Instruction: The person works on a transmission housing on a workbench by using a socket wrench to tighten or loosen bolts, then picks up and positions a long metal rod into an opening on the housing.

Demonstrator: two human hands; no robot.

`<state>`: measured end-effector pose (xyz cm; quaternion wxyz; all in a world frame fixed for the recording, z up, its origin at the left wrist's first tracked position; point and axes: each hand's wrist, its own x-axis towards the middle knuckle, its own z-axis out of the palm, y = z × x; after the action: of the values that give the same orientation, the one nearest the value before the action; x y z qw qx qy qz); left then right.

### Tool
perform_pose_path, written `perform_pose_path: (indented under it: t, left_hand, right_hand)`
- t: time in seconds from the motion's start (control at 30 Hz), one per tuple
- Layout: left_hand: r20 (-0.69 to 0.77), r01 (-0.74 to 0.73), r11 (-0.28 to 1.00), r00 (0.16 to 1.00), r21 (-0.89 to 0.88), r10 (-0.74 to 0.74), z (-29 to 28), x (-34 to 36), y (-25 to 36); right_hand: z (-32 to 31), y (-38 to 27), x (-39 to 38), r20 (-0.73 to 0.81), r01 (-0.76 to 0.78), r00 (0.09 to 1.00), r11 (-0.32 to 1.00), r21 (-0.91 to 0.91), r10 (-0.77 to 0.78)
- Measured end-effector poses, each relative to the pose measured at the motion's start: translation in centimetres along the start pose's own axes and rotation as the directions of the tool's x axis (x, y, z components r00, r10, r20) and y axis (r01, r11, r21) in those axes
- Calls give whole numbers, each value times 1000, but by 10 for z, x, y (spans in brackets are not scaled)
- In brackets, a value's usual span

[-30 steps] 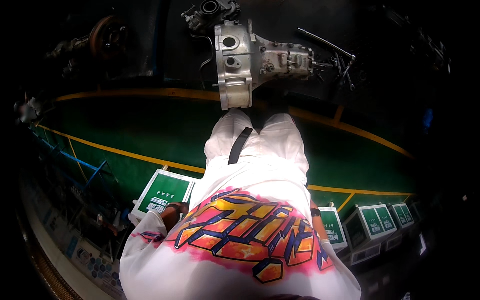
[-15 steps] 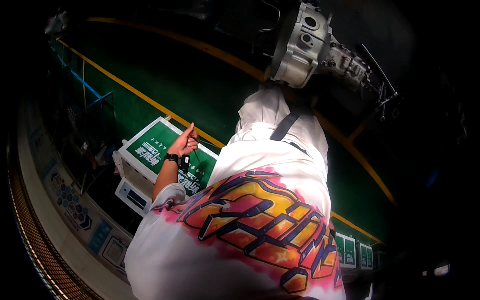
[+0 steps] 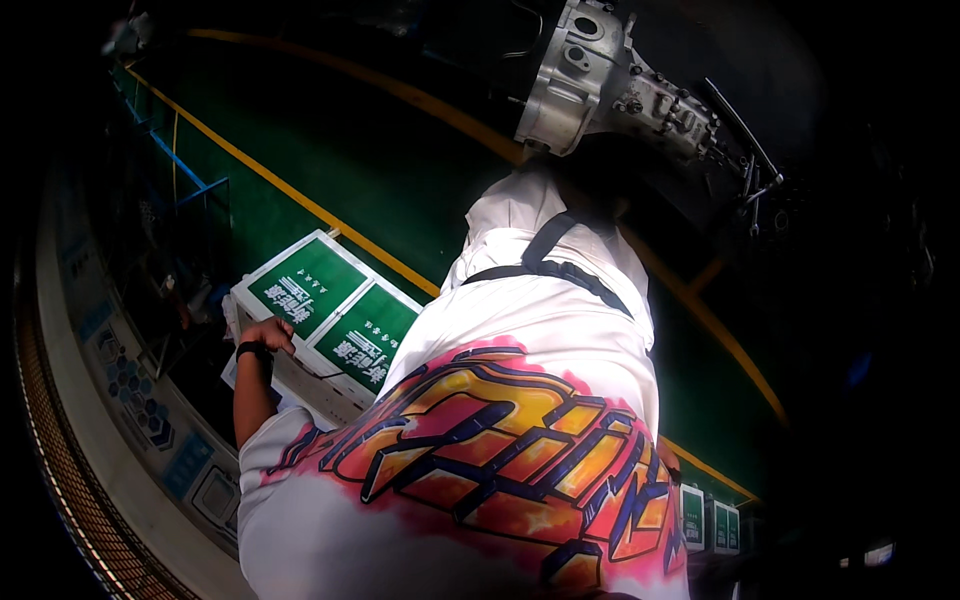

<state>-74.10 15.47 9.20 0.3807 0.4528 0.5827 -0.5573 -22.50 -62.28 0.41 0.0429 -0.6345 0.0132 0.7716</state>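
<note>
My left hand (image 3: 268,337), with a dark band on its wrist, hovers at or over the near left edge of a white case with green top panels (image 3: 310,285). I cannot tell whether it touches the case. Its fingers are curled. A thin dark line runs from near the fingers along the case side; whether the hand holds it does not show clearly. Only a sliver of my right hand (image 3: 669,458) is visible beyond the right side of my printed white shirt (image 3: 500,450); its fingers are hidden.
A metal gearbox housing (image 3: 570,95) stands ahead in the dark, beside long thin metal bars (image 3: 745,130). Yellow lines (image 3: 270,180) cross the green floor. A blue frame (image 3: 175,160) is at left, and more green-and-white cases (image 3: 715,520) at lower right.
My left hand has moved left and back, from over the green panels to the case's near edge. My view has shifted slightly, and the gearbox sits further up and left.
</note>
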Motion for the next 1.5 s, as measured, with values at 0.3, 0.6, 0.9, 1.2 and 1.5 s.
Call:
perform_pose_path:
  t: [0.3,0.6,0.9,1.2,1.5]
  left_hand:
    - [-69,-330,865,942,-377,330,-54,-73,10]
    - [-114,-723,687,690,-74,715,-108,-117,281]
    - [272,-748,492,637,447,721,37,161,503]
    - [-116,-867,329,309,374,944,122,331,478]
    - [-172,-769,591,634,-242,754,138,512,385]
  right_hand:
    - [2,-30,-59,168,-33,986,958,286,-17]
    - [-50,-72,24,52,257,951,874,412,-305]
    - [-59,-118,304,115,490,840,833,256,-530]
    - [-30,-116,407,-317,680,728,701,216,-608]
    - [16,-57,565,-572,681,724,528,507,-385]
